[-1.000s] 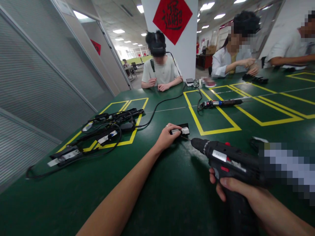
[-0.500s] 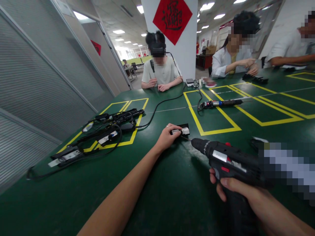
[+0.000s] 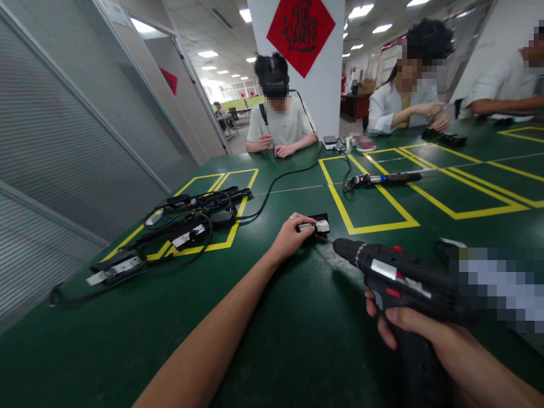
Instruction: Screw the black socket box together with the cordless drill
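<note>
My right hand (image 3: 408, 323) is wrapped around the grip of a black cordless drill (image 3: 399, 277), held level over the table at the right. The drill's thin bit (image 3: 323, 240) points left, its tip close to the fingers of my left hand (image 3: 293, 235); whether it touches anything there I cannot make out. With fingers closed, my left hand grips a small black block with a white label (image 3: 322, 224) at the table surface. Part of the block is hidden behind the fingers.
Black devices with cables (image 3: 187, 226) lie at the left within yellow tape outlines. A cable (image 3: 280, 181) runs across the green table (image 3: 127, 340). A blue-banded black tool (image 3: 382, 179) lies at the right. Across the table, a person (image 3: 280, 119) holds a screwdriver (image 3: 266, 119); other people sit at the right.
The whole view has shifted slightly. Both hands, the drill and the labelled block keep nearly the same places relative to each other.
</note>
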A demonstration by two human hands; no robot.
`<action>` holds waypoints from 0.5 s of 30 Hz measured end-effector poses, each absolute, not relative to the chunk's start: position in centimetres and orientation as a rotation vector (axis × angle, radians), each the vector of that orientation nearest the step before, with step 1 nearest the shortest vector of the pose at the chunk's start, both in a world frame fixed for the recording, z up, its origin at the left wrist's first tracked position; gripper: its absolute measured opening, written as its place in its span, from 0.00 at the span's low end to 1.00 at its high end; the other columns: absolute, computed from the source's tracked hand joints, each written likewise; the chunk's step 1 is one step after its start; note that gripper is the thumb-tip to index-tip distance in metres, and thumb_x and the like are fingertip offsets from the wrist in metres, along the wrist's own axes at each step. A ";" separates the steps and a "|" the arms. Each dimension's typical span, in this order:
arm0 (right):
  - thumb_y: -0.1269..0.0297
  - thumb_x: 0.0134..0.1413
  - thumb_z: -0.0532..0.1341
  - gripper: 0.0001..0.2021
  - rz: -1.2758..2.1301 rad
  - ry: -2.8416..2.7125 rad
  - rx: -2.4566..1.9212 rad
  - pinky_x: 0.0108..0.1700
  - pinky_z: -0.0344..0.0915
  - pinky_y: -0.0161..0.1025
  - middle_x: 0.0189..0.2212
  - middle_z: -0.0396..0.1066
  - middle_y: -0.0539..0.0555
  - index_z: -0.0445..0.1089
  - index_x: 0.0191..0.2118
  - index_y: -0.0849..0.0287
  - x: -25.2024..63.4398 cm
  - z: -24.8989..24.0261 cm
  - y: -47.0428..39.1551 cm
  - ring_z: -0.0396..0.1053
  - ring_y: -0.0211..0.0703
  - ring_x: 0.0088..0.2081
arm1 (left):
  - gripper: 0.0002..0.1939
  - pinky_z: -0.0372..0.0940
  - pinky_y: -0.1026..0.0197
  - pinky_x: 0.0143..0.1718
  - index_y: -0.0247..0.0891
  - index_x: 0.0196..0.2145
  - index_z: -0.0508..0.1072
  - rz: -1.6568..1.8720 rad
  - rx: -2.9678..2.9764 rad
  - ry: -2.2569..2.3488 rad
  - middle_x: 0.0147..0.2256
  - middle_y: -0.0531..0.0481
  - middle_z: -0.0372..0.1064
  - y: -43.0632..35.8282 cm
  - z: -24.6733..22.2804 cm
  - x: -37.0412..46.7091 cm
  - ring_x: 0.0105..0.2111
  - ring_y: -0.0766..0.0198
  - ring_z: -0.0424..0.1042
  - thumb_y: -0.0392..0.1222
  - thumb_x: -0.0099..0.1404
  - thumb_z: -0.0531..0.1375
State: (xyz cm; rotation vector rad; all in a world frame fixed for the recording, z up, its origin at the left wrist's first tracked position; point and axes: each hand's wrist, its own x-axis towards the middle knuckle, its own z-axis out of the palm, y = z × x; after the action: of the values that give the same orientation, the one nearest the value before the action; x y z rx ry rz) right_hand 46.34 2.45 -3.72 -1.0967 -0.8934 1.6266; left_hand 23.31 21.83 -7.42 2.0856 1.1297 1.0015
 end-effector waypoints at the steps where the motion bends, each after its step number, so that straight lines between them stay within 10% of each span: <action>1: 0.69 0.49 0.64 0.10 1.633 -0.885 -1.100 0.24 0.63 0.37 0.30 0.75 0.55 0.74 0.39 0.62 46.4 -3.7 2.4 0.70 0.38 0.19 | 0.11 0.61 0.59 0.45 0.39 0.40 0.76 1.004 2.085 1.131 0.39 0.47 0.68 21.8 -7.4 23.3 0.41 0.62 0.67 0.40 0.60 0.57; 15: 0.67 0.49 0.64 0.08 1.635 -0.881 -1.133 0.26 0.63 0.38 0.30 0.75 0.54 0.75 0.37 0.62 46.1 -3.3 2.1 0.70 0.38 0.20 | 0.11 0.61 0.59 0.46 0.39 0.40 0.75 0.980 2.083 1.154 0.39 0.47 0.68 21.6 -7.1 23.5 0.41 0.62 0.67 0.40 0.61 0.57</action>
State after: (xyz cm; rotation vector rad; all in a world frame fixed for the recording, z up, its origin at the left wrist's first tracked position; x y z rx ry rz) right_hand 46.13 2.12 -3.30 -1.1326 -0.8813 1.6346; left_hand 23.47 21.60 -7.11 2.0831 1.1539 0.9801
